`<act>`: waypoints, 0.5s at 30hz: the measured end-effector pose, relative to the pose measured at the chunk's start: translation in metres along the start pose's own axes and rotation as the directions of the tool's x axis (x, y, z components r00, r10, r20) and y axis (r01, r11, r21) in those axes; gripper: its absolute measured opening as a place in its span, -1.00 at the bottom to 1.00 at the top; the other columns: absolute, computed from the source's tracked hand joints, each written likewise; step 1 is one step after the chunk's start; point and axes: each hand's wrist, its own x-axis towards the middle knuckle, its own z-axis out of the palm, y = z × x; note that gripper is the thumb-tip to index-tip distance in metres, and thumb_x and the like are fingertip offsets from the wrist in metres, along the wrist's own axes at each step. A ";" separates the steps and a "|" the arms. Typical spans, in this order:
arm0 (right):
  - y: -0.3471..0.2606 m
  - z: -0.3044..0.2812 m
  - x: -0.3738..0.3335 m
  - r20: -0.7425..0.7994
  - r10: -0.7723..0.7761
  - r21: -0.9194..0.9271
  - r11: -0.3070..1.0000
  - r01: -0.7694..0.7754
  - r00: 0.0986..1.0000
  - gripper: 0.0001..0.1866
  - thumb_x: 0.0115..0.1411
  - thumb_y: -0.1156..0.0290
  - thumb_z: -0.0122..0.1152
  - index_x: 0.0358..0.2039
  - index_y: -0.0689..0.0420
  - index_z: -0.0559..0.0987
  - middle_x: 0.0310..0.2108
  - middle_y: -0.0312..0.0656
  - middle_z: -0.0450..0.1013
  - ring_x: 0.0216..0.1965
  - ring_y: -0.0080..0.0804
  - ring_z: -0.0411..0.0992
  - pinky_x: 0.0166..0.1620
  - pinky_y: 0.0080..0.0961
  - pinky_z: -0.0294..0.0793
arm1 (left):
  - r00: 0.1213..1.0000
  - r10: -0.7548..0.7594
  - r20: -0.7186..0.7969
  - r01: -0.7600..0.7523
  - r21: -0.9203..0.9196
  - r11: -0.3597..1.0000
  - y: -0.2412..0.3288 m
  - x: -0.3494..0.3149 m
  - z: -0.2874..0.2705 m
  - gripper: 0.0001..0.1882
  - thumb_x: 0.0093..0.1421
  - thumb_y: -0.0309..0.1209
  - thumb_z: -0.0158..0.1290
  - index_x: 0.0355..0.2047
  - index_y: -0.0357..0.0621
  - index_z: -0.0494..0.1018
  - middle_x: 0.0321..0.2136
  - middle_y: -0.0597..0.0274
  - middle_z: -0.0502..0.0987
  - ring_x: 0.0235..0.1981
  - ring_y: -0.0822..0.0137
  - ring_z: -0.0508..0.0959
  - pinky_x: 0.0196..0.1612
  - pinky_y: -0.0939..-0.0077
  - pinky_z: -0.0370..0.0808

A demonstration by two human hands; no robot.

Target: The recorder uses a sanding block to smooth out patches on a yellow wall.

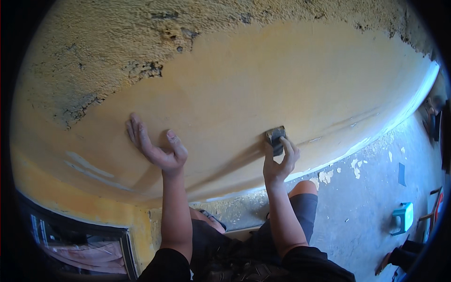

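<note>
A yellowish wall [244,84] fills most of the view, its middle smooth and its upper part rough and pitted. My right hand [283,162] grips a small dark block [276,140], which looks like a sanding block, against the smooth surface. To the left, my left hand [162,148] is raised at the wall with fingers apart and nothing in it. Pale dust coats its fingertips. Whether its palm touches the wall I cannot tell.
Paint flakes [325,176] litter the grey floor [347,216] along the wall's foot. A dark-framed window [80,249] is at lower left. On the right stand a turquoise stool [402,218] and a dark sheet [401,174]. Another person's leg [404,258] shows at lower right.
</note>
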 end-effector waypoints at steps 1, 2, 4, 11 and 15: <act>-0.005 0.002 0.017 -0.040 -0.057 0.020 0.998 0.058 0.998 -0.49 -0.16 0.54 0.49 -0.12 0.12 0.53 -0.15 -0.10 0.51 -0.26 -0.25 0.40 -0.13 -0.39 0.27 | 1.000 -0.006 0.014 0.006 -0.010 1.000 0.002 0.000 0.005 -0.38 0.26 -0.32 -0.05 0.21 -0.43 0.04 0.21 -0.24 0.16 0.27 -0.12 0.13 0.30 0.06 0.04; -0.023 0.008 0.040 -0.071 -0.099 0.041 0.994 0.102 0.993 -0.50 -0.17 0.53 0.49 -0.14 0.12 0.56 -0.15 -0.12 0.52 -0.28 -0.29 0.40 -0.14 -0.42 0.26 | 0.998 -0.057 -0.025 0.057 -0.014 0.998 -0.001 0.003 0.004 -0.38 0.26 -0.31 -0.05 0.21 -0.42 0.03 0.21 -0.24 0.16 0.27 -0.12 0.13 0.30 0.04 0.04; -0.072 0.014 0.091 -0.095 -0.183 0.090 0.977 0.192 0.978 -0.53 -0.17 0.50 0.50 -0.15 0.10 0.60 -0.15 -0.13 0.53 -0.32 -0.33 0.38 -0.17 -0.46 0.25 | 0.992 -0.122 -0.026 0.122 0.000 0.993 -0.007 0.004 -0.019 -0.37 0.26 -0.30 -0.06 0.21 -0.42 0.02 0.21 -0.24 0.16 0.27 -0.13 0.12 0.30 0.02 0.03; -0.029 0.011 0.024 -0.012 -0.131 -0.022 0.991 0.131 0.991 -0.53 -0.10 0.47 0.45 -0.09 0.06 0.59 -0.08 -0.10 0.48 -0.27 -0.26 0.37 -0.18 -0.39 0.28 | 0.999 -0.049 -0.023 0.049 0.028 0.998 -0.007 -0.004 -0.011 -0.35 0.24 -0.30 -0.06 0.22 -0.40 -0.01 0.23 -0.23 0.14 0.29 -0.14 0.09 0.32 -0.04 -0.05; -0.014 0.004 0.004 0.088 -0.118 -0.023 0.992 0.120 0.989 -0.54 0.00 0.47 0.35 -0.02 0.17 0.55 -0.04 0.00 0.37 -0.16 -0.15 0.35 -0.13 -0.33 0.34 | 0.997 -0.077 0.024 0.076 0.021 0.997 0.003 -0.013 -0.006 -0.36 0.23 -0.30 -0.06 0.22 -0.37 0.01 0.23 -0.23 0.14 0.30 -0.17 0.05 0.31 -0.07 -0.06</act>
